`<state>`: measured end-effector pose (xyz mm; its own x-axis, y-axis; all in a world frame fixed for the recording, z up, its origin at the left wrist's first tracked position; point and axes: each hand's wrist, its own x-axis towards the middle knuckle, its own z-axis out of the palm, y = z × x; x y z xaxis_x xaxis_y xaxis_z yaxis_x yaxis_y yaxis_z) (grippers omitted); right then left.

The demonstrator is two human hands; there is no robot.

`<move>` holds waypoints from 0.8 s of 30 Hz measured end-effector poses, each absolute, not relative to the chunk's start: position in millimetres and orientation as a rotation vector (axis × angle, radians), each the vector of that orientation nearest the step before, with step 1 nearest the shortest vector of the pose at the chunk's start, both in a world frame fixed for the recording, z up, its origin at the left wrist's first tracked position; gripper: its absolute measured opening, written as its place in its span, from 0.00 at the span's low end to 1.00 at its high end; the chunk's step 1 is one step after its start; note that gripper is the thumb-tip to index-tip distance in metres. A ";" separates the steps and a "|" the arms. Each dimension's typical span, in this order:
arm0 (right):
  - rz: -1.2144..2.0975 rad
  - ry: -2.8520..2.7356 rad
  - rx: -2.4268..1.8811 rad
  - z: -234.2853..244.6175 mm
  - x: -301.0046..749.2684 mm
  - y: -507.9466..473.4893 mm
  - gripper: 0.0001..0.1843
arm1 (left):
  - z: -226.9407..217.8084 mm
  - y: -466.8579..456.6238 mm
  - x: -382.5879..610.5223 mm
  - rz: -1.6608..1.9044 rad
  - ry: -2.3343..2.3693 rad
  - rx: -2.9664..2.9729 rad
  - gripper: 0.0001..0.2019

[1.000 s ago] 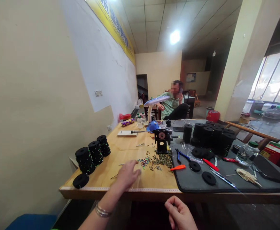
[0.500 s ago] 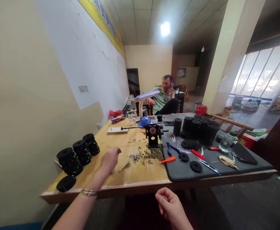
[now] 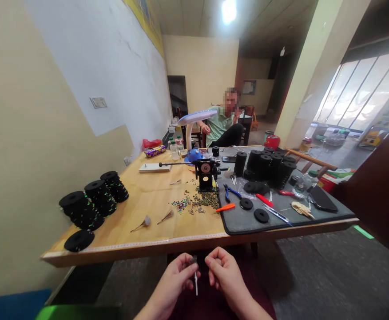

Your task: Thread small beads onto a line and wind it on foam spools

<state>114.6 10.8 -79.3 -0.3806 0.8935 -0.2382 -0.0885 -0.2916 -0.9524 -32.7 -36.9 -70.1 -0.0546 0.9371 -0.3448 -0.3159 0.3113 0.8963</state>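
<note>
My left hand (image 3: 177, 276) is in front of the table edge, above my lap, with thumb and fingers pinched on a thin white stick (image 3: 196, 284) that has a dark upper end. Close beside it, to the right and apart, my right hand (image 3: 227, 272) is closed in a pinch; anything between its fingertips is too small to make out. On the wooden table (image 3: 121, 226) beyond lie two little feathery bundles with thin stems, one greyish (image 3: 144, 222) and one brownish (image 3: 166, 216).
Black foam spools (image 3: 97, 195) stand at the left. Small beads (image 3: 181, 204) lie near a black winding device (image 3: 206, 173). A grey mat (image 3: 234, 222) holds pliers (image 3: 229, 193), an orange tool (image 3: 226, 207), scissors (image 3: 276, 213) and more spools. Another person (image 3: 223, 120) sits behind the lamp (image 3: 194, 118).
My left hand has come back from the tabletop to beside my right hand, now with the thin white stick in it. The view has shifted, and the greyish bundle is uncovered.
</note>
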 end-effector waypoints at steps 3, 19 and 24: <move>1.775 -1.242 -1.096 -80.5 112.9 10.2 0.26 | -73.8 -40.6 -27.6 1.172 1.179 0.622 0.14; 1.764 -1.351 -1.111 -90.6 108.1 9.0 0.24 | -77.4 -41.8 -20.9 1.204 1.260 0.878 0.14; 1.682 -1.401 -1.101 -88.5 108.3 7.5 0.20 | -80.5 -41.7 -18.3 1.225 1.321 0.946 0.15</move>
